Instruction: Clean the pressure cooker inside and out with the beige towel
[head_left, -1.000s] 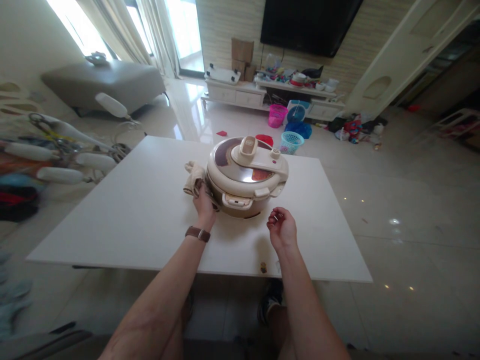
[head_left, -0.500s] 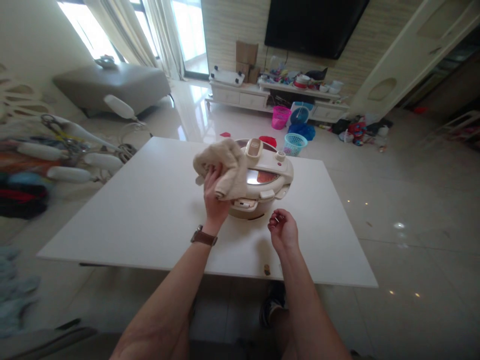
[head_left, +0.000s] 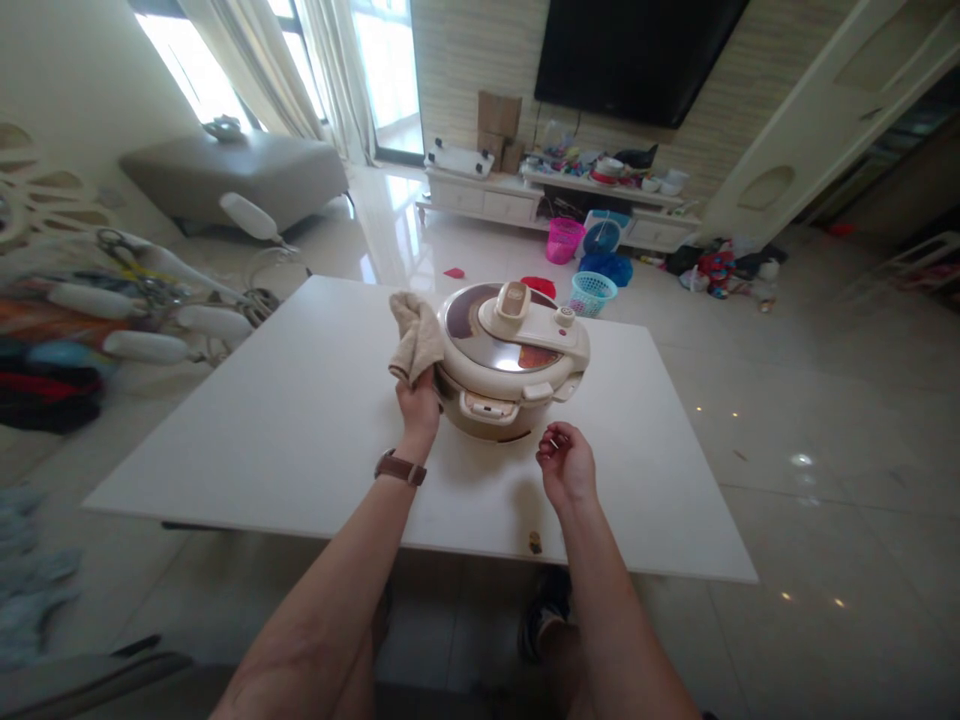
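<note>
An electric pressure cooker with a cream lid and shiny top stands on the white table. My left hand, with a brown-strapped watch above it, is closed on a beige cloth at the cooker's left side. The cloth's folds rise above the hand, and part of the fingers is hidden. In front of the cooker's right side, apart from it, my right hand hovers with its fingers curled in. Nothing shows inside it.
A small brown-and-yellow mark or sticker is at the table's near edge. Beyond the far edge, a light blue basket and a pink basket stand on the floor. A lamp with white shades is close to the left edge.
My left hand has moved the cloth from over the left part of the lid down to the cooker's left side, uncovering the lid. My right hand has stayed nearly still.
</note>
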